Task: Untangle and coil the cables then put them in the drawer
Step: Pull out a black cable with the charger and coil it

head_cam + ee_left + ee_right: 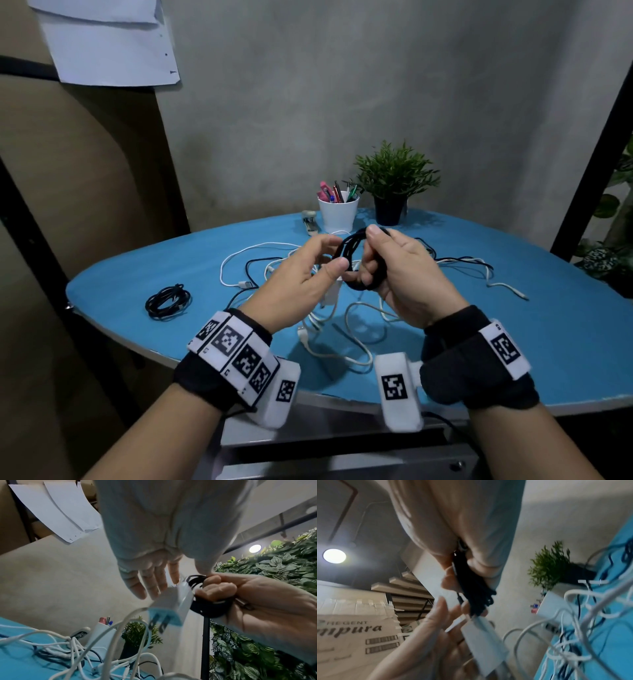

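My right hand (371, 255) grips a small black cable coil (349, 246) above the blue table (120, 287), fingers curled through the loop (211, 608). My left hand (338, 253) meets the coil's left side and pinches it between thumb and forefinger, the other fingers (150, 585) held straight. A white plug adapter (333, 291) sits just under the hands (171, 605); what holds it I cannot tell. A tangle of white and black cables (356, 342) sprawls on the table below. Another black cable (168, 301) lies coiled at the left.
At the back of the table stand a white cup of pens (338, 212), a potted plant (392, 192) and a stapler (310, 221). A grey metal unit (342, 459) shows under the table's front edge. Black posts rise on both sides.
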`<control>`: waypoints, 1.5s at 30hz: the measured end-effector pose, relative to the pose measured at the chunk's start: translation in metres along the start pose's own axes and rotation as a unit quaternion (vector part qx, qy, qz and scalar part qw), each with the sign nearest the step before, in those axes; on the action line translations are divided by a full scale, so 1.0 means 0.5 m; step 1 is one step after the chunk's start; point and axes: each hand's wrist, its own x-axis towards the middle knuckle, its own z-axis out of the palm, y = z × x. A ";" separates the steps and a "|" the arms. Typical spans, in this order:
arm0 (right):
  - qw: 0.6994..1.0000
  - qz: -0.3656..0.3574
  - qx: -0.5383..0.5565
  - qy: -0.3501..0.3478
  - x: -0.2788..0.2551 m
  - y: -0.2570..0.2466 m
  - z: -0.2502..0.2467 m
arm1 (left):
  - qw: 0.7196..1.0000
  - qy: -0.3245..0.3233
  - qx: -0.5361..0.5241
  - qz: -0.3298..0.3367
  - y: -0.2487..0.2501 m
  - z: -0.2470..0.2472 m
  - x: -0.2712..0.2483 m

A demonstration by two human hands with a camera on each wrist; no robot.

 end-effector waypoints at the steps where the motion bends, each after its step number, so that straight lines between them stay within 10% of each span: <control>1: 0.999 0.007 0.027 -0.020 -0.003 0.001 0.004 | 0.998 -0.018 -0.053 -0.004 0.005 0.005 -0.004; 10: 0.998 0.002 -0.060 -0.022 -0.025 0.038 0.001 | 0.976 0.004 -0.188 -0.106 -0.013 0.017 -0.044; 18: 0.991 0.038 0.098 -0.084 -0.045 0.040 0.025 | 0.955 -0.024 -0.267 -0.125 -0.004 0.034 -0.074; 28: 0.991 0.010 -0.107 -0.077 -0.045 0.053 -0.010 | 0.948 0.007 -0.291 -0.127 0.000 0.023 -0.095; 37: 0.999 0.006 0.021 -0.026 -0.039 0.062 0.016 | 0.906 0.022 -0.379 -0.187 -0.001 0.036 -0.106; 45: 0.995 0.027 -0.094 -0.023 -0.048 0.079 0.000 | 0.906 0.045 -0.374 -0.195 -0.005 0.020 -0.110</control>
